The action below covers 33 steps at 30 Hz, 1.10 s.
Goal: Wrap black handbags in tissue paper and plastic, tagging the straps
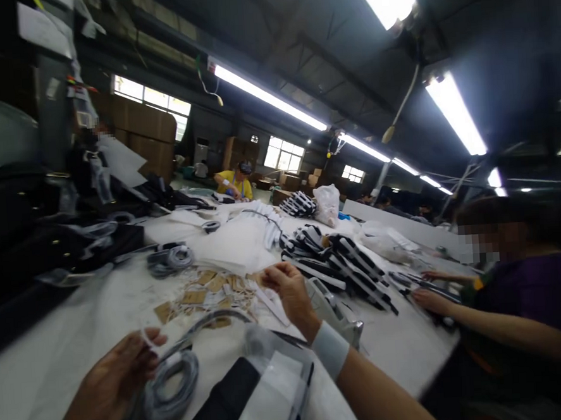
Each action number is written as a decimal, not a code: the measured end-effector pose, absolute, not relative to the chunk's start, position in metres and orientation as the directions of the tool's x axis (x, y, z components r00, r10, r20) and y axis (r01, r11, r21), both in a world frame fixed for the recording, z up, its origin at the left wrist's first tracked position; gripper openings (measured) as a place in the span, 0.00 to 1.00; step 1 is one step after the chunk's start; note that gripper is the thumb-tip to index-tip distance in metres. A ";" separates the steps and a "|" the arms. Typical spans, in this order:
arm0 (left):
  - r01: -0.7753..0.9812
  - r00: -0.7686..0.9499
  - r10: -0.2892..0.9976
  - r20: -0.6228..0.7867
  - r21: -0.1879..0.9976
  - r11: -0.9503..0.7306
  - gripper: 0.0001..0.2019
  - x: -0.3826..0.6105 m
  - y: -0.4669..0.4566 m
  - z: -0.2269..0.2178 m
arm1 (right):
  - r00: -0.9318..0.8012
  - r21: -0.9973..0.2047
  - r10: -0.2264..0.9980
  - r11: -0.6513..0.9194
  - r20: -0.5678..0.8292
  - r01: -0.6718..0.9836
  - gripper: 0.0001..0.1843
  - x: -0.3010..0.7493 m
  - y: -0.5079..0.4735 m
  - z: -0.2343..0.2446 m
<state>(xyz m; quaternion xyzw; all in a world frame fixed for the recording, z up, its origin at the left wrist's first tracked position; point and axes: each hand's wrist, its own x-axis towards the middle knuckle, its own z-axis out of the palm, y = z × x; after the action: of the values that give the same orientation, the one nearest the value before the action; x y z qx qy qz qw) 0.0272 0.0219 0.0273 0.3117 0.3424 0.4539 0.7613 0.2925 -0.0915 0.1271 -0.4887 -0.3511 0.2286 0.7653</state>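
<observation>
My left hand [117, 372] is low at the left, fingers pinched on a thin grey strap [206, 321] that arcs over the table. Just below that hand lies a coil of grey cord [171, 394]. My right hand [290, 292], with a white wristband, reaches forward over a scatter of brown card tags [195, 296]; its fingers are curled and pinched, and what they hold is too small to make out. A black flat item in a clear bag [254, 395] lies near my right forearm.
A pile of black-and-white striped goods [340, 257] lies beyond my right hand. At the right a seated person's hands [426, 299] work on the table. Dark garments [35, 237] are heaped at the left. White sheets [235, 238] and another cord coil [169, 260] lie mid-table. A far worker [234, 181] sits behind.
</observation>
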 end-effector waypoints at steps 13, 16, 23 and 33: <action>-0.548 0.372 0.922 -0.110 0.775 0.314 0.15 0.023 0.010 0.044 | 0.679 -0.937 0.690 -0.004 0.250 0.349 0.12 0.371 -0.109 0.072; -0.562 0.431 0.902 -0.024 0.775 0.289 0.18 0.023 0.005 0.045 | 0.639 -0.856 0.712 -0.103 0.293 0.507 0.12 0.361 -0.121 0.072; -0.520 0.496 0.867 0.045 0.816 0.255 0.21 0.026 -0.003 0.044 | 0.049 -0.860 0.995 -0.101 -0.088 0.499 0.22 0.253 -0.081 0.101; -0.504 0.532 0.841 0.096 0.834 0.223 0.21 0.020 -0.003 0.053 | -0.339 -0.969 0.915 -0.167 -0.221 0.182 0.16 0.207 -0.054 0.079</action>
<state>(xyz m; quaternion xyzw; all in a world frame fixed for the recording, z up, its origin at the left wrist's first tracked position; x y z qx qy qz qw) 0.0197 -0.0032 0.0527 0.4376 0.1926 0.4437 0.7580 0.2073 -0.0538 0.0785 -0.4843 -0.5661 0.5906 0.3101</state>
